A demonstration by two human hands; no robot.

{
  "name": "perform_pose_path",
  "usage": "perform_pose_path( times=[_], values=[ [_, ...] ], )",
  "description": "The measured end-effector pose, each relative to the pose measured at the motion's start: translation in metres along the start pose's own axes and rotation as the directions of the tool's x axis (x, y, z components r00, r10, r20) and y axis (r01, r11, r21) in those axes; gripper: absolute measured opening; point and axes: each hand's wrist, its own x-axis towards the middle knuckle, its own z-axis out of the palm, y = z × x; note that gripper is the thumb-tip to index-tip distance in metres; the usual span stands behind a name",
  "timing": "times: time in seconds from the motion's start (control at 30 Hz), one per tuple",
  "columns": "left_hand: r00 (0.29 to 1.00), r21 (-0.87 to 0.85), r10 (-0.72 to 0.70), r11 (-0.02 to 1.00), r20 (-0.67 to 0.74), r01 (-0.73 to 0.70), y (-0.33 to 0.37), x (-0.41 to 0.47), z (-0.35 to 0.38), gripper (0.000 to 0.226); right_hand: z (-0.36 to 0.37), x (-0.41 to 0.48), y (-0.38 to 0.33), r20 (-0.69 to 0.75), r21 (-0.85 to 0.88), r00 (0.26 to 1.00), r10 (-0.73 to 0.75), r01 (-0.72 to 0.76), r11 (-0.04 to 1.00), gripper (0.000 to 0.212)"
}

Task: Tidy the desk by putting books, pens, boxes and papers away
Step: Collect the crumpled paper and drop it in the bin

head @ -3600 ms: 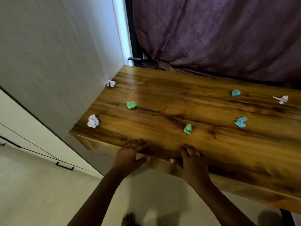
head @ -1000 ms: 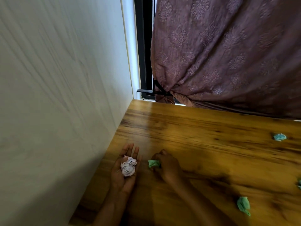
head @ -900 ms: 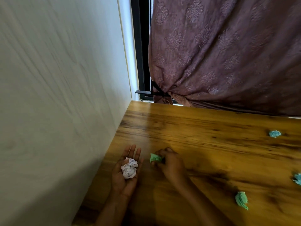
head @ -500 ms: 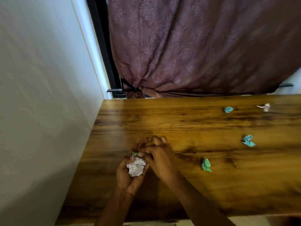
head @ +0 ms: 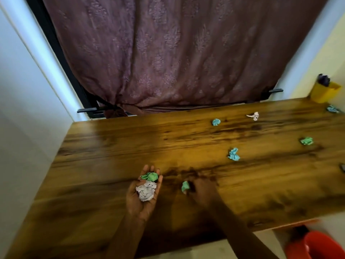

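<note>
Left hand [head: 142, 198]: fingers extended, carrying white wad [head: 146, 190], green wad [head: 150, 176]. Right hand [head: 201, 191] pinches small green wad [head: 185, 186] near tabletop [head: 130, 146] front edge.

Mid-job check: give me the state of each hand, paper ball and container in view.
Left hand: palm up, carrying two balls.
White crumpled paper ball: resting in the left palm.
Large green crumpled paper ball: also in the left hand.
Small green paper wad: pinched by right hand.
Blue crumpled paper: loose on wooden desk.
Yellow plastic cup: upright, dark items inside.
Red bin: below desk, partly out of frame.
</note>
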Motion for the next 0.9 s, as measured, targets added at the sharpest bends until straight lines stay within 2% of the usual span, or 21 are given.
perform_pose_path(
  times=[0.03, 0.1, 0.17, 0.23, 0.3, 0.37, 0.43, 0.47, 0.5, 0.57, 0.63, 0.67, 0.73, 0.8, 0.87, 0.9],
  values=[
    [0.998, -0.003, -0.021, 1.0, -0.056, 0.021, -0.009, 0.002, 0.001, 0.052, 0.005, 0.002, 0.003, -0.02, 0.0, 0.999, -0.032, 0.032, 0.999, 0.043],
    [0.997, -0.006, -0.046, 0.999, -0.067, 0.046, -0.024, 0.007, 0.003, 0.051, 0.005, 0.001, 0.01, -0.085, 0.044, 0.996, -0.03, 0.034, 0.998, 0.04],
    [1.0, -0.024, -0.01, 1.0, -0.001, 0.01, -0.034, 0.015, 0.001, 0.055, -0.007, -0.001, 0.018, -0.134, 0.19, 0.991, -0.006, 0.031, 0.981, 0.04],
    [1.0, -0.022, 0.024, 0.999, -0.017, -0.024, -0.05, 0.024, -0.001, 0.055, -0.03, -0.007, 0.028, -0.181, 0.378, 0.983, -0.014, 0.083, 0.922, 0.041],
    [0.994, 0.032, 0.052, 0.998, -0.093, -0.049, -0.064, 0.029, 0.014, 0.052, -0.056, -0.014, 0.033, -0.27, 0.493, 0.961, -0.053, 0.185, 0.85, 0.04],
    [0.976, 0.072, 0.106, 0.993, -0.19, -0.094, -0.081, 0.037, 0.037, 0.05, -0.074, -0.019, 0.034, -0.328, 0.522, 0.94, -0.095, 0.265, 0.811, 0.036],
    [0.978, 0.055, 0.107, 0.994, -0.179, -0.098, -0.099, 0.041, 0.051, 0.068, -0.082, -0.02, 0.035, -0.359, 0.468, 0.921, -0.151, 0.318, 0.825, 0.029],
    [0.989, -0.009, 0.095, 0.995, -0.117, -0.096, -0.108, 0.042, 0.066, 0.072, -0.082, -0.02, 0.035, -0.368, 0.401, 0.911, -0.187, 0.337, 0.852, 0.025],
    [0.992, -0.003, 0.081, 0.997, -0.097, -0.081, -0.114, 0.044, 0.073, 0.072, -0.081, -0.02, 0.035, -0.368, 0.322, 0.902, -0.226, 0.351, 0.879, 0.023],
    [0.985, 0.033, 0.049, 0.998, -0.166, -0.044, -0.126, 0.056, 0.073, 0.061, -0.077, -0.02, 0.038, -0.368, 0.165, 0.883, -0.291, 0.37, 0.914, 0.022],
    [0.997, -0.039, -0.053, 0.998, -0.059, 0.051, -0.135, 0.064, 0.082, 0.041, -0.071, -0.018, 0.047, -0.367, 0.06, 0.867, -0.338, 0.385, 0.921, 0.023],
    [0.994, -0.048, -0.069, 0.997, -0.081, 0.065, -0.138, 0.07, 0.078, 0.034, -0.069, -0.017, 0.052, -0.349, 0.026, 0.864, -0.362, 0.395, 0.918, 0.024],
    [0.989, -0.087, -0.102, 0.992, -0.107, 0.093, -0.144, 0.08, 0.079, 0.04, -0.066, -0.012, 0.068, -0.315, 0.027, 0.865, -0.391, 0.42, 0.907, 0.025],
    [0.994, -0.067, -0.102, 0.993, -0.025, 0.1, -0.149, 0.087, 0.093, 0.043, -0.065, -0.007, 0.085, -0.389, 0.204, 0.858, -0.335, 0.435, 0.877, 0.022],
    [0.974, -0.016, -0.049, 0.999, -0.22, 0.047, -0.15, 0.102, 0.087, 0.044, -0.068, 0.005, 0.107, -0.465, 0.49, 0.881, -0.092, 0.342, 0.802, 0.017],
    [0.949, 0.005, -0.028, 1.0, -0.314, 0.031, -0.15, 0.108, 0.088, 0.046, -0.069, 0.014, 0.12, -0.477, 0.539, 0.879, 0.014, 0.28, 0.794, 0.017]
  ],
)
